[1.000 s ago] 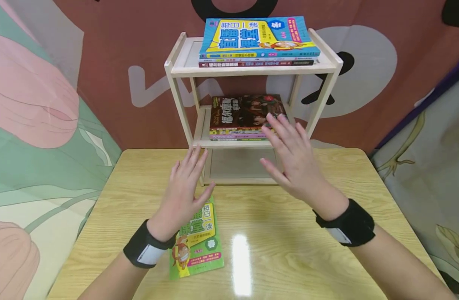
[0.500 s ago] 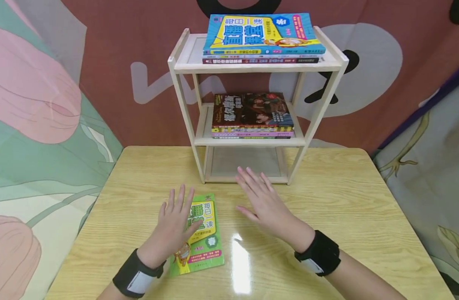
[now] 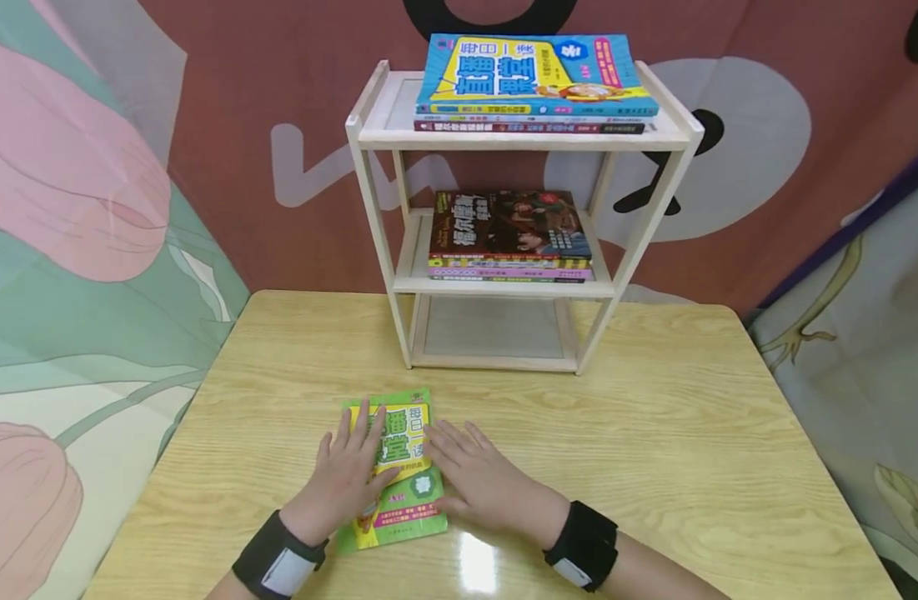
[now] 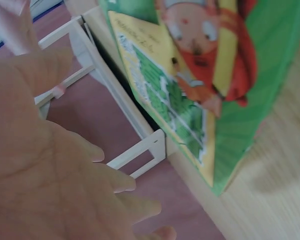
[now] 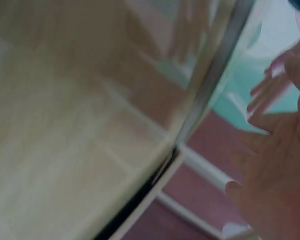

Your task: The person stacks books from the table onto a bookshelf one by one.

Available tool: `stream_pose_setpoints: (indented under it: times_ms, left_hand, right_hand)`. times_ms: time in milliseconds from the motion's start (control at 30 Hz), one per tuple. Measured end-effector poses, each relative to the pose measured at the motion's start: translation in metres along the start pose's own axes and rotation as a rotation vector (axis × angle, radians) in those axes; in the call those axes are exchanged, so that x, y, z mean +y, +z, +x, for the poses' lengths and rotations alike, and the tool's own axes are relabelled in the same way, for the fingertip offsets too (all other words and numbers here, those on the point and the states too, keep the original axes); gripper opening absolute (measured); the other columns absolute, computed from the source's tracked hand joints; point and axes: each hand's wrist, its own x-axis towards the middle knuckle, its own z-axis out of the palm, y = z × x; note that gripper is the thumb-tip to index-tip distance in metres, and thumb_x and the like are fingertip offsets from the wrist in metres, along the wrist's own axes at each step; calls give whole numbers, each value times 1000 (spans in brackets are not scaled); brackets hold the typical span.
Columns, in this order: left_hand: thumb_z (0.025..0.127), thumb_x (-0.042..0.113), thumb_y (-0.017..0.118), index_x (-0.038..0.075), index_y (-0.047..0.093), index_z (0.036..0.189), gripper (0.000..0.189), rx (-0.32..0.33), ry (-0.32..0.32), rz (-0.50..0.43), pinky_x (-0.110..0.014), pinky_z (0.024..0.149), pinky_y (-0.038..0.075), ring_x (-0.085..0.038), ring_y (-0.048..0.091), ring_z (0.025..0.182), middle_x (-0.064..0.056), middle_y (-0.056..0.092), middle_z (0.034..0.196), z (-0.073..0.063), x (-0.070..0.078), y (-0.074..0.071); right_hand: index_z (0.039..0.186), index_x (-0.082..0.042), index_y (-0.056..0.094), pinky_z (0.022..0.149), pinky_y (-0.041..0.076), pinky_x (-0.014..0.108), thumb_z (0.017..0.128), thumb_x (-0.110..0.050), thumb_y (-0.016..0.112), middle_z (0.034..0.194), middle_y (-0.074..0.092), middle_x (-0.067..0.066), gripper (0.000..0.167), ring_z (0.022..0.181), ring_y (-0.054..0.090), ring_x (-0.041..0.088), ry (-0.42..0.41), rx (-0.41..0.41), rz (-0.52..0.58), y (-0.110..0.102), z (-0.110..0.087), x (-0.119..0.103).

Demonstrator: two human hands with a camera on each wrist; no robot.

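A green paperback book (image 3: 412, 507) with a yellow title panel lies face up on the wooden table (image 3: 691, 467). Over its left half is my left hand (image 3: 344, 475), fingers straight and spread; whether it touches the cover I cannot tell. My right hand (image 3: 492, 482) sits at the book's right edge, fingers extended, fingertips at or just over that edge. In the left wrist view, the palm (image 4: 50, 165) appears beside the green cover (image 4: 270, 95). The right wrist view is blurred, showing the right hand (image 5: 275, 165) with the table surface.
Behind the book stands a pale wooden shelf (image 3: 504, 287). Blue-covered books (image 3: 541, 79) are stacked on its top level and dark-covered books (image 3: 511, 229) on the middle one. A printed cloth (image 3: 226, 150) hangs behind and around the table.
My right hand has come down and left from in front of the shelf to the green book's right edge. My left hand has lowered over the book's left side.
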Motion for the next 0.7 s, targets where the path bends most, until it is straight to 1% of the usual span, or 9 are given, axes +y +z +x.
stream_pose_setpoints:
  times_ms: [100, 167, 267, 367, 433, 500, 600, 700]
  left_hand:
    - [90, 44, 59, 6, 19, 151, 82, -23, 6, 8, -72, 101, 23, -49, 14, 140, -23, 9, 156, 1, -3, 2]
    - [90, 44, 60, 5, 23, 150, 81, -27, 23, 42, -71, 99, 28, -49, 19, 139, -24, 13, 155, 3, -5, 4]
    - [90, 45, 59, 3, 28, 148, 78, -25, 39, 96, -67, 95, 37, -48, 26, 137, -25, 19, 154, 6, -7, 4]
    - [90, 45, 58, 3, 31, 147, 75, -34, 28, 108, -65, 94, 40, -46, 28, 137, -25, 21, 153, 9, -9, 5]
    - [91, 45, 57, 5, 32, 147, 73, -67, 5, 94, -66, 96, 37, -44, 26, 138, -23, 20, 154, 10, -10, 5]
    - [91, 46, 56, 6, 34, 146, 71, -106, -1, 94, -66, 96, 37, -44, 25, 139, -23, 20, 154, 11, -10, 6]
    - [92, 48, 54, 10, 36, 146, 69, -168, -5, 102, -67, 96, 36, -43, 26, 139, -21, 22, 154, 10, -10, 7]
    - [91, 49, 54, 12, 40, 145, 67, -192, 2, 109, -66, 95, 37, -42, 30, 138, -21, 27, 153, 8, -7, 5]
  right_hand:
    - [151, -15, 24, 117, 14, 50, 96, -55, 37, 160, 13, 1, 69, 147, 12, 23, -67, -64, -26, 11, 0, -10]
    - [151, -16, 25, 117, 14, 49, 96, -56, 33, 159, 14, 0, 68, 147, 13, 22, -94, -99, -35, 14, 0, -16]
    - [150, -17, 28, 117, 14, 47, 96, -58, 32, 159, 15, 0, 68, 146, 15, 21, -101, -145, -38, 16, 0, -21]
    - [149, -18, 30, 117, 14, 46, 95, -59, 33, 159, 17, -1, 68, 146, 17, 20, -88, -166, -40, 15, 0, -23]
    - [149, -18, 31, 117, 15, 46, 95, -58, 34, 158, 18, -1, 67, 145, 18, 20, -87, -167, -42, 14, 0, -23]
    - [148, -18, 32, 117, 16, 46, 95, -58, 34, 158, 20, -1, 67, 145, 20, 19, -92, -167, -39, 12, 0, -22]
    - [148, -18, 34, 117, 16, 47, 95, -58, 36, 157, 22, -1, 66, 144, 22, 20, -87, -179, -4, 9, -1, -18]
    - [147, -19, 36, 117, 15, 48, 94, -56, 40, 157, 24, -2, 64, 144, 23, 20, -55, -209, 49, 4, -3, -12]
